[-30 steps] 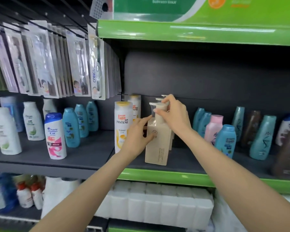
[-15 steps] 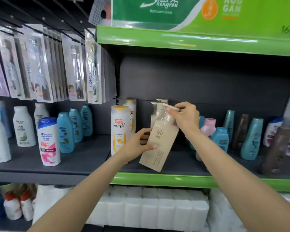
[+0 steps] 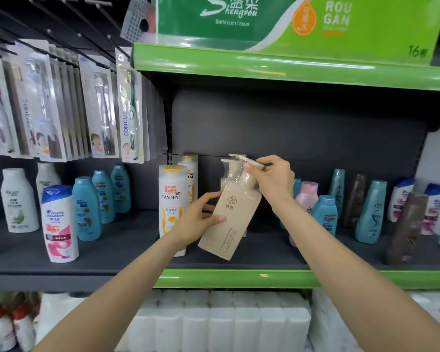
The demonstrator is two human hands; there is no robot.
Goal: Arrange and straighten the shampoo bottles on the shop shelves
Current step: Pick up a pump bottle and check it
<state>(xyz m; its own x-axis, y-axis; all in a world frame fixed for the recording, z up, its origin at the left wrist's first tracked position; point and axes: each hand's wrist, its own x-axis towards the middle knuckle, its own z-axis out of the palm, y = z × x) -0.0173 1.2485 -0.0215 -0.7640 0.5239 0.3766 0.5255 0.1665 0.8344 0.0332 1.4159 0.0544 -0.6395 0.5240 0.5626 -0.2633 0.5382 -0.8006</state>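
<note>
Tilting further than before, beige pump bottle point(image 3: 235, 212), both hands gripping

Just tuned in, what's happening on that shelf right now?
A person is handling a beige pump bottle at the shampoo shelf. The left hand grips its body while the right hand pinches the pump head. The bottle is tilted, lifted off the shelf, in front of matching pump bottles and beside the Pantene bottle. It is not yet set upright.
</note>
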